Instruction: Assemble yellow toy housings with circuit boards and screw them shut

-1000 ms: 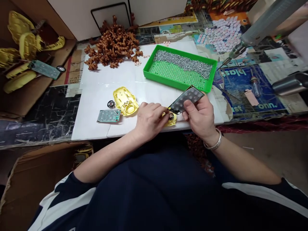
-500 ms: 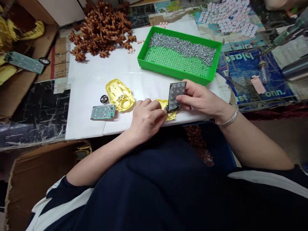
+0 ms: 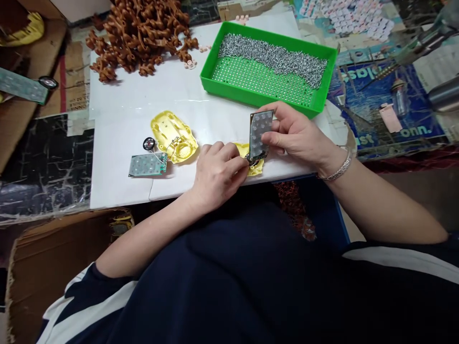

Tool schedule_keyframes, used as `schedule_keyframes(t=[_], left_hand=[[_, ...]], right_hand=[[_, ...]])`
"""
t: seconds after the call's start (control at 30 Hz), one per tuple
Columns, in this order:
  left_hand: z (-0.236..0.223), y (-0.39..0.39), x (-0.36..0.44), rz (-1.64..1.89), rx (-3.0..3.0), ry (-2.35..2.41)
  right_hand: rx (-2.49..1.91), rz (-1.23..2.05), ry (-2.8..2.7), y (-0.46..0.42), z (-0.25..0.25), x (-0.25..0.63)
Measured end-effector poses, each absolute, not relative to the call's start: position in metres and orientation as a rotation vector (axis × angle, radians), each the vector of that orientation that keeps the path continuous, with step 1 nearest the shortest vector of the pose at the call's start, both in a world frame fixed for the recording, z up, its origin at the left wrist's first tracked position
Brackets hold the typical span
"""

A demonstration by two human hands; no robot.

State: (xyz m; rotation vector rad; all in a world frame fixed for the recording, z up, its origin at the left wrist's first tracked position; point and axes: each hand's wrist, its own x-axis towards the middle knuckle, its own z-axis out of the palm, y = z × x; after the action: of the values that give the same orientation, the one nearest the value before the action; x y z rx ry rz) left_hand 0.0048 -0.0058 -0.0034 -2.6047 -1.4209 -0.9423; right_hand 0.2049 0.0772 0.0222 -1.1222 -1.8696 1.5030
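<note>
My right hand (image 3: 296, 137) grips a small circuit board (image 3: 258, 134) with rows of round contact pads, held almost upright near the front edge of the white board (image 3: 118, 143). My left hand (image 3: 217, 174) is curled with its fingertips pinched on a small round speaker at the foot of the circuit board, over a yellow plastic shell (image 3: 255, 165) that is mostly hidden. To the left lie a second yellow shell (image 3: 174, 136), a wired circuit board (image 3: 147, 165) and a small black speaker (image 3: 148, 143).
A green tray (image 3: 308, 107) with a heap of silver screws stands behind my hands. A pile of brown plastic parts (image 3: 138, 31) lies at the back left. A powered screwdriver (image 3: 412, 48) hangs at the right. Cardboard boxes stand at the left and below.
My right hand turned the circuit board from tilted flat to almost upright and drew it toward my left hand. The view has shifted down and nearer to the table.
</note>
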Motion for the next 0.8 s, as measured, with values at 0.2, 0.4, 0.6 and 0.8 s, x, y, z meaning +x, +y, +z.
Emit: schedule_keyframes(t=[0.2, 0.4, 0.6, 0.8], left_hand=[[-0.001, -0.006, 0.002, -0.930, -2.698, -1.457], [-0.002, -0.005, 0.004, -0.938, -2.649, -1.442], [-0.007, -0.002, 0.003, -0.944, -2.581, -1.311], [-0.008, -0.001, 0.003, -0.951, -2.575, -1.305]], right_hand=[[-1.131, 1.510, -1.801, 0.077, 0.019, 0.202], [-0.950, 1.589, -1.812, 0.077, 0.017, 0.206], [-0.704, 1.624, -1.985, 0.083, 0.020, 0.205], [-0.643, 1.467, -2.198, 0.090, 0.019, 0.201]])
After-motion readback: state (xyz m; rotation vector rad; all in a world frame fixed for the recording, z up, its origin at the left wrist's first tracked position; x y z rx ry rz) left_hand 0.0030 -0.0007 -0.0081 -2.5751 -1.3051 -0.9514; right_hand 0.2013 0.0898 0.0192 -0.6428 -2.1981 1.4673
